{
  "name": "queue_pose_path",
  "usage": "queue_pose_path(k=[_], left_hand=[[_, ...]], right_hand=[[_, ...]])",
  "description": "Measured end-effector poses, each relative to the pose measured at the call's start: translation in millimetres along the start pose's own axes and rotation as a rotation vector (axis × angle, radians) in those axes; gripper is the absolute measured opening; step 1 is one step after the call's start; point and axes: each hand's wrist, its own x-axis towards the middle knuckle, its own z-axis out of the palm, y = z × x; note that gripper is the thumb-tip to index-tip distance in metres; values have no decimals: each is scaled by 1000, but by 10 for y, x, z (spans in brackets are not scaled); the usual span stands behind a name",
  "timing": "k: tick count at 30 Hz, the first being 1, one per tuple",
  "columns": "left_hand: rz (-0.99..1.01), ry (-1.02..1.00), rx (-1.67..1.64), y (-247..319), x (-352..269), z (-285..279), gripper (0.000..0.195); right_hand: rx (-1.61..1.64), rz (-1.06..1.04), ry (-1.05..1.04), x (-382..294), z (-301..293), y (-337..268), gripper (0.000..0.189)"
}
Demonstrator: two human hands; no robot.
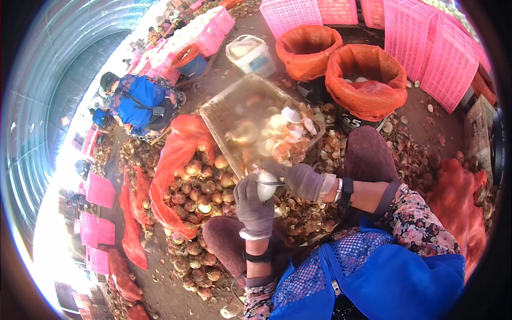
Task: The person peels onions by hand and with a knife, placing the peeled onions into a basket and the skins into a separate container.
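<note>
My left hand, in a greyish knit glove, holds a peeled white onion over my lap. My right hand, gloved too, grips a small knife, whose thin blade lies across the onion; its handle is hidden in the fingers. Just beyond both hands a dirty plastic tray holds loose peelings and pale onion pieces. Unpeeled brown onions spill from a red mesh sack at the left. Dry onion skins cover the ground between my knees.
Two buckets lined with orange mesh sacks stand beyond my right knee, near a lidded white bucket. Pink crates rise at the upper right. A person in blue sits at the left. Another red sack lies right.
</note>
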Motion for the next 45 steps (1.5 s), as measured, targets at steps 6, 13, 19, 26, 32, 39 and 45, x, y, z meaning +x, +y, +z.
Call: queue_pose_path(k=[6, 13, 19, 26, 32, 39, 45], left_hand=[[69, -27, 10, 84, 3, 37, 60], [-39, 21, -205, 102, -27, 76, 58], [-222, 51, -302, 68, 9, 85, 54], [-272, 103, -309, 42, -32, 129, 53], [-284, 72, -488, 55, -24, 116, 54], [-489, -25, -981, 103, -5, 19, 60], [-296, 72, -484, -31, 1, 74, 62]], right_hand=[[485, 73, 46, 62, 782, 604, 43], [631, 585, -562, 309, -108, 164, 47], [411, -26, 251, 73, -95, -95, 63], [526, 170, 140, 24, 17, -184, 45], [869, 532, -173, 140, 4, 12, 17], [1197, 587, -217, 130, -354, 23, 30], [1326, 640, -156, 206, -484, -50, 24]])
